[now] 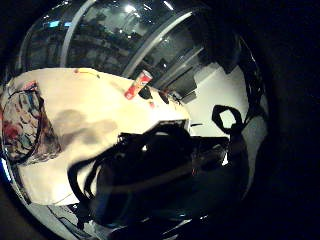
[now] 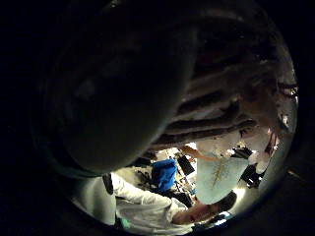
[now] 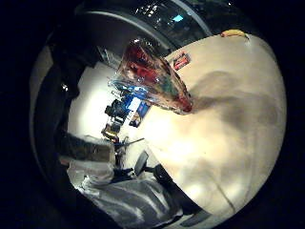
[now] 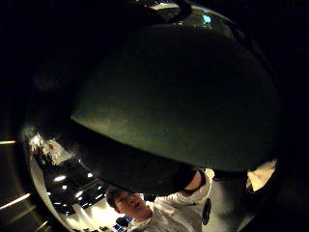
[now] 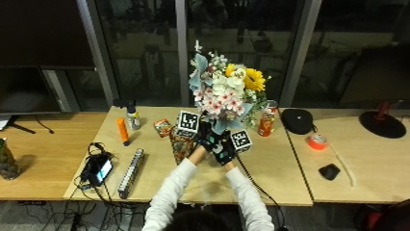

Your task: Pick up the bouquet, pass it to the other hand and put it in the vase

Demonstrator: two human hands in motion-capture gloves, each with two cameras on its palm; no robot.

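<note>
Both gloved hands are meeting under the bouquet [image 5: 224, 91], holding it upright above the table [image 5: 275, 163]. Right hand [image 5: 225, 147] is wrapping its fingers around the stems just below the blooms, while left hand [image 5: 202, 134] is closing on the same stems right beside it, the two touching. Directly beneath and slightly to the left-hand side, the patterned vase [image 5: 181, 147] is standing on the table, partly hidden by the left wrist. Beyond the right hand an orange can [image 5: 266, 121] is standing near a black cap [image 5: 298, 120]. Past the left hand an orange tube [image 5: 122, 131] and a spray bottle [image 5: 133, 117] are sitting.
</note>
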